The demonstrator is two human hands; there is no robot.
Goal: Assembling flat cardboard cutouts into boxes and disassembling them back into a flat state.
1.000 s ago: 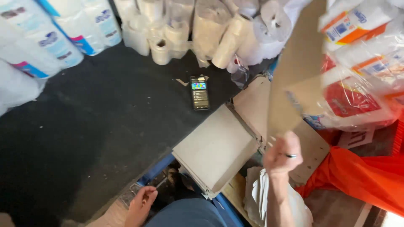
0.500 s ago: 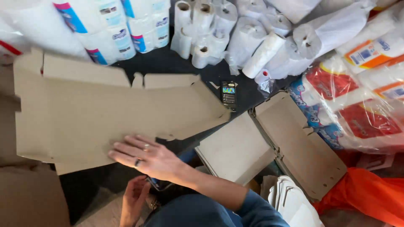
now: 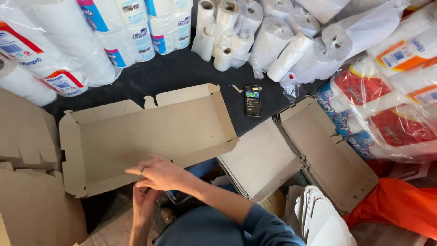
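My right hand (image 3: pixel 157 175) lies flat, fingers spread, on the box blank (image 3: pixel 145 136); my left hand (image 3: pixel 144 200) pinches its lower edge. I'd crease squarely.

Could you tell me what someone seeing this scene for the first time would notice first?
The large flat brown cardboard box blank spread on the dark floor at centre-left, with the right hand resting on its near edge and the left hand just below. Behind it lie heaps of white paper rolls in plastic wrap, and a small black phone with a lit screen lies beside.
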